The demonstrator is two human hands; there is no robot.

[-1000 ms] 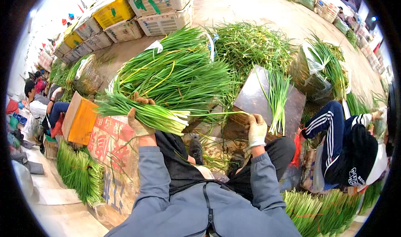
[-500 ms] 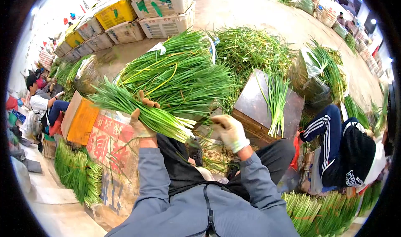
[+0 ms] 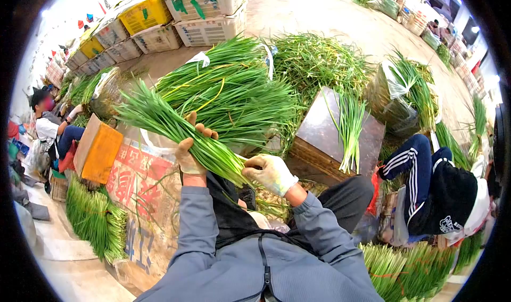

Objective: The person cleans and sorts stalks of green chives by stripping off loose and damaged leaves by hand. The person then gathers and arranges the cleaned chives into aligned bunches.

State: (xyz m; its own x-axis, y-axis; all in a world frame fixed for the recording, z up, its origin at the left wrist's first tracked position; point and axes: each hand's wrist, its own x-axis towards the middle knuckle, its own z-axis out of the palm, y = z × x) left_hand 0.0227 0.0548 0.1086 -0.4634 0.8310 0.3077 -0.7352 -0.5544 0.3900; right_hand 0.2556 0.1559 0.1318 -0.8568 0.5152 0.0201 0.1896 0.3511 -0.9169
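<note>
While the left hand [image 3: 190,158] clamps stalks [image 3: 178,127], the right [image 3: 272,175], grip unclear, has reached them.

Setting: looks like a warehouse-type vegetable sorting and packing area. Evidence, placed from the low wooden table with a dark, smooth top [image 3: 321,123]: broad heap of loose, thin green-and-yellowish leaves [image 3: 316,57] directly behind it; mound of long, bright green leaf stalks [image 3: 229,100] to its left; stacked white and yellow plastic crates [image 3: 210,31] far behind, leftward; packed rows of green, pale-stemmed bunches [image 3: 410,267] front-right; person in black top and striped navy trousers [image 3: 452,201] at right; wide, pale floor [image 3: 298,9] beyond.
</note>
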